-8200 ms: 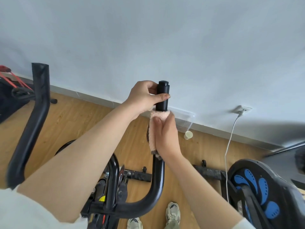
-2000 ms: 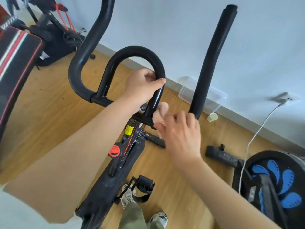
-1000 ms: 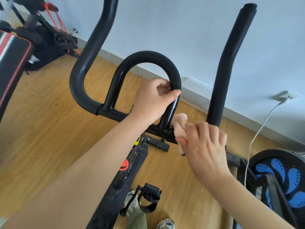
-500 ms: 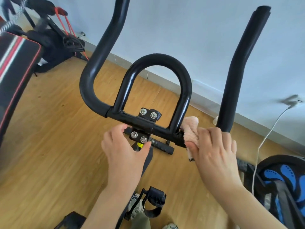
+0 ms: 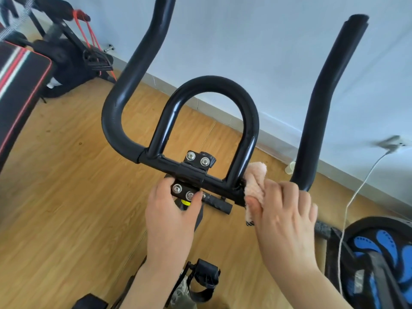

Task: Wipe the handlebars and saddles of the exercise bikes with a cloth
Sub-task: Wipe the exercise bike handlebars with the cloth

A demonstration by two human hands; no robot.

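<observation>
The black handlebars (image 5: 124,92) of the exercise bike fill the middle of the view, with an arched centre loop (image 5: 211,85) and an upright right grip (image 5: 321,103). My right hand (image 5: 283,217) holds a fluffy pink cloth (image 5: 255,179) wrapped against the cross bar, just right of the loop's base. My left hand (image 5: 171,210) grips the bolted centre clamp (image 5: 189,177) from below, thumb and fingers curled round it. No saddle is in view.
A black bench with red and white stripes (image 5: 17,81) and other gym gear (image 5: 66,52) stand at the left. A blue and black machine (image 5: 379,253) sits at the lower right, with a white cable (image 5: 352,197) running to a wall socket. Wood floor lies below.
My left hand left the centre loop, dropped and took hold of the clamp. My right hand keeps the cloth on the cross bar at the loop's right base.
</observation>
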